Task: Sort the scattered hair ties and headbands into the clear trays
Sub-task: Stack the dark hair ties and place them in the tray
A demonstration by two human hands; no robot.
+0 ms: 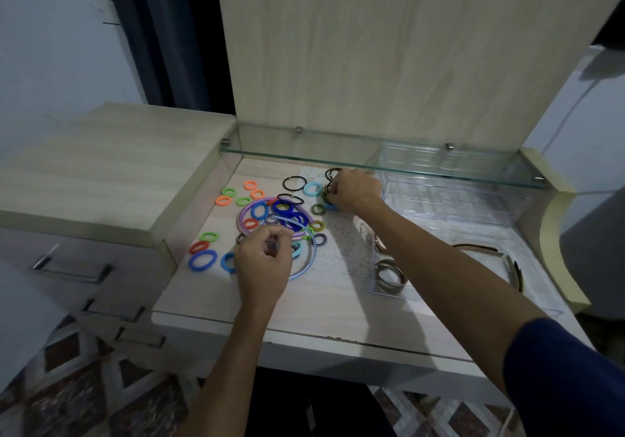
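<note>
Two clear plastic trays stand on the right side of the pale wood desk (pixel 209 296). The nearer clear tray (pixel 389 293), at the front right, holds headbands: a grey-olive headband (pixel 389 276) curled at its left end, a thin black headband (pixel 477 247) arched along its back and another dark one (pixel 517 272) at its right. The farther clear tray (pixel 449 205) sits behind it under the glass shelf (pixel 372 162); I cannot tell whether anything lies in it.

The scattered elastic hair ties (pixel 287 213) lie in a loose heap on the left half of the desk, blue, orange, green, red and black rings mixed, with a lilac plastic headband (pixel 247 213) looped through them and a light-blue headband (pixel 309 260) arcing at the heap's near edge.

The left hand (pixel 263 267) is over the near side of the heap, fingers curled in and pinching something small that is too blurred to name. The right hand (pixel 355 193) reaches to the heap's far right edge, just left of the farther tray, fingers curled around a dark hair tie (pixel 327 190).
</note>
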